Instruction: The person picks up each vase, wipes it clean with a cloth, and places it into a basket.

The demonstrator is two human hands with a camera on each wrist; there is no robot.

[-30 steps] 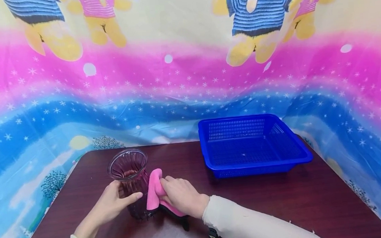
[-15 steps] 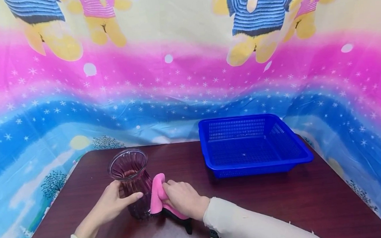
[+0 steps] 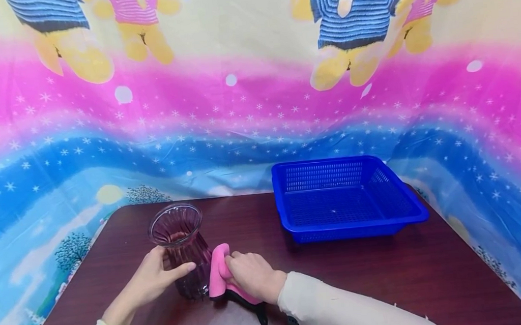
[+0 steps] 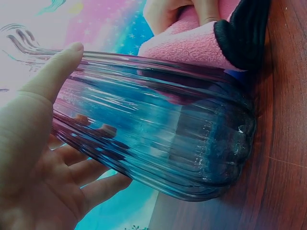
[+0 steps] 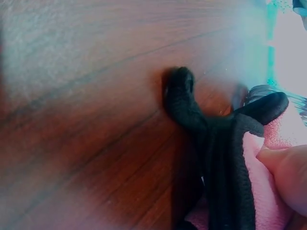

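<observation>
A purple-tinted ribbed glass vase [image 3: 186, 250] with a flared rim stands upright on the left part of the table. My left hand [image 3: 150, 278] holds it round the side, thumb in front; in the left wrist view the fingers show behind the vase [image 4: 144, 120]. To the right of the vase, my right hand [image 3: 253, 273] grips a bunched pink cloth [image 3: 218, 280] with dark edging. The cloth lies against the vase's lower right side. In the right wrist view, dark edging hangs from the cloth [image 5: 264, 187] over the wood, and only part of the hand shows.
A blue plastic basket [image 3: 352, 224] with perforated walls stands at the back right of the dark brown table [image 3: 366, 281]. Behind the table hangs a printed backdrop [image 3: 247, 107] with bears and snowflakes.
My right hand and the cloth have moved down along the vase's right side, slightly to the right and toward me. The left hand and the vase have stayed in place.
</observation>
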